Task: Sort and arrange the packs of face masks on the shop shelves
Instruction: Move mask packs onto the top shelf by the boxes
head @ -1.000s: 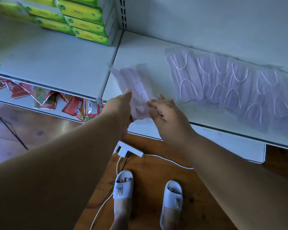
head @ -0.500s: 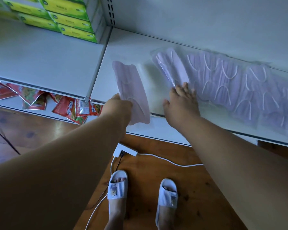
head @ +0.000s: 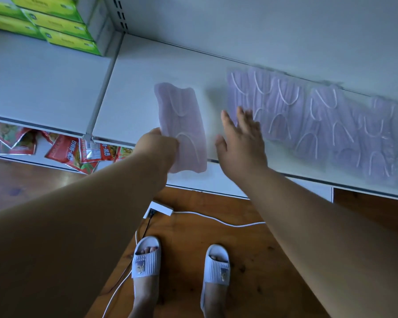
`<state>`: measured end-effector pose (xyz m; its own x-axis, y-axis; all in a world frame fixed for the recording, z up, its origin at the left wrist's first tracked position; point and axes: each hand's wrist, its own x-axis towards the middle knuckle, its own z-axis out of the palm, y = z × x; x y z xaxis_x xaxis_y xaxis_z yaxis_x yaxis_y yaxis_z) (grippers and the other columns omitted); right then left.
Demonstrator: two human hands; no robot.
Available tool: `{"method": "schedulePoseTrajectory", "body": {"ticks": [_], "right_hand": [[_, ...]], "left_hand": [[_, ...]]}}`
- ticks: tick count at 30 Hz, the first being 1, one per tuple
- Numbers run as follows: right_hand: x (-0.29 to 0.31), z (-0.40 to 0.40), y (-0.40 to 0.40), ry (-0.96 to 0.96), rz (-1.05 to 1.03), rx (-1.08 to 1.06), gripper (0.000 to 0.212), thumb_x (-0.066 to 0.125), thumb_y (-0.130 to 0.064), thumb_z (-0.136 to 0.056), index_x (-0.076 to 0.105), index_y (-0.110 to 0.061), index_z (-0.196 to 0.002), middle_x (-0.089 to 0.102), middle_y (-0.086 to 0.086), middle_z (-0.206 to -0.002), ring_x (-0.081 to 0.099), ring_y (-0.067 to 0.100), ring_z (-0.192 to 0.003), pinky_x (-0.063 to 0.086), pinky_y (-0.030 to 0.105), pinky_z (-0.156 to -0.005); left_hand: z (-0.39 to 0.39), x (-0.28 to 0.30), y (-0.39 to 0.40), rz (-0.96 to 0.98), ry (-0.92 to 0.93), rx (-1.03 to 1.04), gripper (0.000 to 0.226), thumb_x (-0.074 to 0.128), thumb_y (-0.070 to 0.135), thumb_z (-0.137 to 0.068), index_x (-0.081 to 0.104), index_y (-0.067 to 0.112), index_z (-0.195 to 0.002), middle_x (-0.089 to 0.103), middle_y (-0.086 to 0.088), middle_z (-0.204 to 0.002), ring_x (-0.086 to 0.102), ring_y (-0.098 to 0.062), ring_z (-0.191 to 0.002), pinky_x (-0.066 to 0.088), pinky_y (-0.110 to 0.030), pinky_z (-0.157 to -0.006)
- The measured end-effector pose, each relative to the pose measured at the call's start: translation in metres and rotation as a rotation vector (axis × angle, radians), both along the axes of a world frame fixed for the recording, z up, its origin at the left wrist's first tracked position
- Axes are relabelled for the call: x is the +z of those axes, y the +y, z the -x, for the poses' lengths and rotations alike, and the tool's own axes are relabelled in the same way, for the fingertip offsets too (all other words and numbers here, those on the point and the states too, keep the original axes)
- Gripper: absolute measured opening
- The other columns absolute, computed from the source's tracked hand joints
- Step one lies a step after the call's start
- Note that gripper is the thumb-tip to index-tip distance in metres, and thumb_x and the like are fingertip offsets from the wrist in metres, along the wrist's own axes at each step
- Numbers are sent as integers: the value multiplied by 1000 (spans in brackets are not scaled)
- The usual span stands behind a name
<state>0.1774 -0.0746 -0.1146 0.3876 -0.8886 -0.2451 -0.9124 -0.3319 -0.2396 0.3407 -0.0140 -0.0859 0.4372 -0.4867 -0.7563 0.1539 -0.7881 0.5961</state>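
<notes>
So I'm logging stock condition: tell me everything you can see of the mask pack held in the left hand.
The pale lilac, clear-wrapped pack of face masks is a long soft packet with white ear loops showing through. It looks bowed rather than flat. The left hand pinches its near left edge, holding it over the white shelf's front edge, apart from the shelved row of lilac packs.

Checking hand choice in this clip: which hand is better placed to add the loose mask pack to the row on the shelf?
Left, probably. The left hand already grips the loose mask pack; the right hand is open, fingers at the row of packs.
</notes>
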Motion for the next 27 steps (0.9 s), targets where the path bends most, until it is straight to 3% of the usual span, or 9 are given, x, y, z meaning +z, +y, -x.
{"method": "schedulePoseTrajectory", "body": {"ticks": [3, 7, 10, 13, 15, 18, 21, 24, 27], "right_hand": [[-10, 7, -12, 215, -154, 24, 59, 24, -43, -104, 11, -24, -158, -10, 11, -166, -19, 28, -151, -8, 45, -123], [-13, 5, -6, 196, -120, 37, 61, 26, -38, -105, 12, -10, -157, -2, 5, -167, -14, 23, -152, -8, 43, -123], [-9, 4, 10, -173, -29, -51, 52, 34, -29, -102, 39, -3, -148, 33, 10, -159, 11, 26, -153, 1, 41, -122], [7, 0, 34, -553, -84, -46, 45, 39, -27, -100, 55, -6, -137, 58, 11, -139, 41, 28, -141, 27, 44, -119], [14, -1, 48, -623, -197, 27, 41, 41, -24, -102, 50, -13, -140, 63, 5, -132, 54, 25, -128, 43, 43, -106], [16, 6, 49, -645, -183, -29, 43, 39, -18, -99, 52, -12, -140, 60, 6, -136, 52, 22, -129, 42, 41, -107], [9, 20, 18, -364, -21, -143, 48, 39, -21, -98, 48, -11, -144, 36, 16, -156, 26, 30, -148, 23, 46, -120], [0, 36, -14, 135, -183, -94, 63, 33, -44, -103, 13, -23, -158, -5, 11, -166, -10, 32, -152, 0, 47, -123], [-9, 41, -19, 274, -203, -28, 65, 25, -46, -104, 1, -21, -159, -13, 6, -166, -19, 28, -151, -9, 47, -122]], "left_hand": [[5, -3, -2, -10, -28, -29, 13, 53, 15, -98, 58, 26, -103, 61, -1, -90, 62, -33, -100, 54, -47, -97], [9, -2, -1, -29, -43, -67, 11, 52, 15, -99, 56, 24, -106, 59, -2, -89, 61, -34, -101, 53, -46, -97], [12, 4, -2, -21, -55, -85, 8, 52, 20, -100, 54, 23, -108, 59, -4, -92, 61, -34, -101, 52, -45, -98], [14, 8, -1, 30, 69, -11, 24, 55, 43, -98, 58, 23, -111, 66, -6, -107, 64, -33, -106, 52, -48, -100], [18, 8, -3, 56, 149, 20, 31, 57, 49, -97, 58, 22, -112, 66, -7, -113, 65, -32, -108, 52, -50, -101], [23, 6, -4, 15, -51, -115, 13, 61, 24, -96, 59, 14, -103, 67, -12, -97, 66, -35, -98, 55, -46, -95], [29, 5, -4, 6, -107, -136, 5, 59, 14, -93, 58, 16, -98, 63, -11, -91, 64, -37, -96, 55, -49, -93], [36, 2, -5, 2, -120, -148, 8, 59, 15, -94, 59, 17, -101, 64, -13, -97, 63, -38, -98, 54, -50, -95], [39, -3, -8, 6, -151, -162, 21, 61, 19, -92, 63, 13, -112, 66, -16, -106, 63, -41, -101, 53, -51, -96]]}}
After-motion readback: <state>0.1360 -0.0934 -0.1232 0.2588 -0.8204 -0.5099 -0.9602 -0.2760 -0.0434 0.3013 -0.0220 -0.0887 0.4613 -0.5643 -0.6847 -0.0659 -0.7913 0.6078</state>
